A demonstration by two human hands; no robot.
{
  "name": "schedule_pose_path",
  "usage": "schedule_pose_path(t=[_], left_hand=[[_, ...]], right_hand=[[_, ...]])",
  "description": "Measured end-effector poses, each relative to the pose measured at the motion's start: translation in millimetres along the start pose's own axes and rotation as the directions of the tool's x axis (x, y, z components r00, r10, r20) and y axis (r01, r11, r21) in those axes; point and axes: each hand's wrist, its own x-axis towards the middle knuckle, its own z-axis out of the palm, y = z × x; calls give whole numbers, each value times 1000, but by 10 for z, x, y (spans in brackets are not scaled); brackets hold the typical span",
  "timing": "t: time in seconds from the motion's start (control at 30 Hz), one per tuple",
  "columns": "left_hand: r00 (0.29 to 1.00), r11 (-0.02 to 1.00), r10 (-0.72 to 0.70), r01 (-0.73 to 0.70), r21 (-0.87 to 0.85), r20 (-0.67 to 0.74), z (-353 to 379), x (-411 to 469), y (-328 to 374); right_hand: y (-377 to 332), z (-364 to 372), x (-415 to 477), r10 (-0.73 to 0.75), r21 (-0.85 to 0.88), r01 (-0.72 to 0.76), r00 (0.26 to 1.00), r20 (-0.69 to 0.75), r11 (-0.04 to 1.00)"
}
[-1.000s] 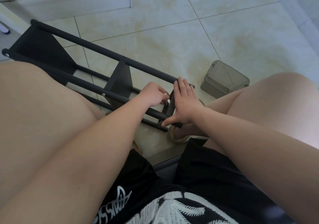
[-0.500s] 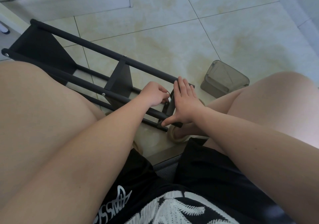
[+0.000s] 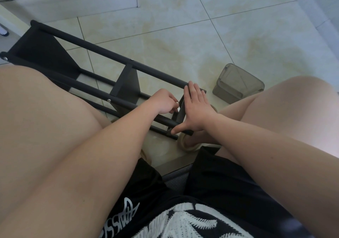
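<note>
Little has moved since a second ago: both hands stay at the near right end of the rack, and only the left fingers have shifted slightly.

The pale tiled floor [image 3: 201, 36] fills the far half of the view. The black metal rack [image 3: 102, 51] lies on it on its side, its rods running from far left to near right between the person's bare knees. Its end panel [image 3: 181, 109] stands at that near right end. A grey see-through container [image 3: 238, 87] sits on the tiles just right of the rack end, apart from it.

The right hand [image 3: 197, 113] lies flat against the outer face of the end panel, with its fingers straight and together and gripping nothing. Its thumb [image 3: 176, 130] is spread toward the tip of a near rod. The left hand [image 3: 163, 101] is curled on the inner side of the panel, its fingertips pinching what looks like a small pale screw [image 3: 176, 102] close against the panel.
</note>
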Motion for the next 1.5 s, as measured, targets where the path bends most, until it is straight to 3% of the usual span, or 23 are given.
schedule_pose_path(t=[0.6, 0.93, 1.5], left_hand=[[978, 986, -161, 152, 72, 131, -23, -41, 109], [972, 935, -89, 6, 356, 217, -63, -112, 152], [975, 931, -59, -24, 365, 215, -136, -230, 155]], right_hand=[[-21, -22, -37, -2, -12, 2, 1000, 10, 1000], [-33, -43, -51, 0, -4, 0, 1000, 18, 1000], [-15, -30, -29, 5, 9, -5, 1000, 14, 1000]])
